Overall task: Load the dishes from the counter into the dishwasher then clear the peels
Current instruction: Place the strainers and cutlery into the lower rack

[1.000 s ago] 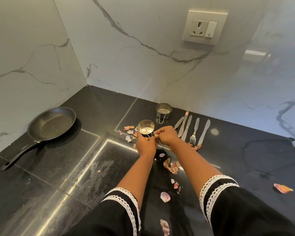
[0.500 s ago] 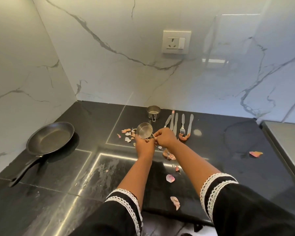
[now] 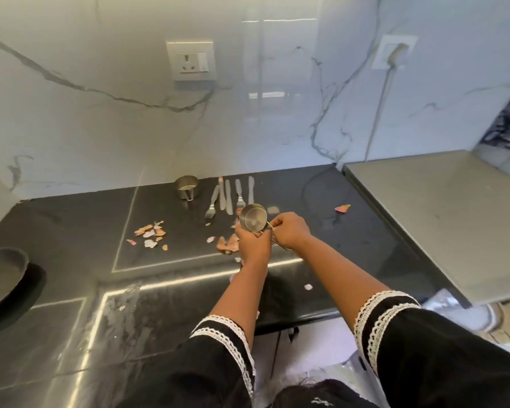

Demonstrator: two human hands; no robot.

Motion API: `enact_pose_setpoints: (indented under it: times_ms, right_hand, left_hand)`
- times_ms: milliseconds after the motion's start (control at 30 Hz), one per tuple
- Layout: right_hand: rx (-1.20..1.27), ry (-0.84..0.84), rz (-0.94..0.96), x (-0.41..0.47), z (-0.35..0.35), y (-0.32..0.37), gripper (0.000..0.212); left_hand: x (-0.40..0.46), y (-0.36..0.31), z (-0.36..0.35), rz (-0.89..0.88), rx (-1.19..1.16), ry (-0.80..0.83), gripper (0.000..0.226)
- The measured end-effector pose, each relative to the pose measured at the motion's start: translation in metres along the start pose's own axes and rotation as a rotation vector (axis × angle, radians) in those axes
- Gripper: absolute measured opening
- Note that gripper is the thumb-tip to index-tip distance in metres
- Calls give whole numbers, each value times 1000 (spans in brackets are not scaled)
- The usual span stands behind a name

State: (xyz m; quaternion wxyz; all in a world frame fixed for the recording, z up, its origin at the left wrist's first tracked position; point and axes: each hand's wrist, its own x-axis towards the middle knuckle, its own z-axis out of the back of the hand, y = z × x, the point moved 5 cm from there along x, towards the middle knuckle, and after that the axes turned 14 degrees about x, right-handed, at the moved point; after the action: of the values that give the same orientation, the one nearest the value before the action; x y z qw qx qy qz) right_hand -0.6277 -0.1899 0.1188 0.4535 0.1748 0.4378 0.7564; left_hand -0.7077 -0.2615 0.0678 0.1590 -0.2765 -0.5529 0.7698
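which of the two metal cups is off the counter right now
The cup held in both hands, tipped on its side, in front of the cutlery. The other cup stands upright near the wall.

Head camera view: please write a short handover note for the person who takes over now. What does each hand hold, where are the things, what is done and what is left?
Left hand: grips the body of a small steel cup, lifted and tipped on its side.
Right hand: pinches the cup's wire handle.
On the counter: a second cup by the wall, the cutlery in a row, the pan at far left, peels scattered.
Done: one cup picked up.
Left: load both cups, cutlery and pan; clear the peels. The dishwasher is not in view.
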Motion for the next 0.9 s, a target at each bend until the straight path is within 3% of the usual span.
enact_pose_setpoints:
  times_ms: [533,733,900]
  right_hand:
    - [254,-477,-252,-105,184,-165,16]
    - [295,-612,-317,-169,248,-228,18]
    - [433,-699,-392,-224,295,-279,27]
  left_hand:
    - [-125,-2,-211,-153,118,538,78]
    - [-200,15,-286,-186,206,702,102]
    - [-260,23,-339,-256,329,851,104]
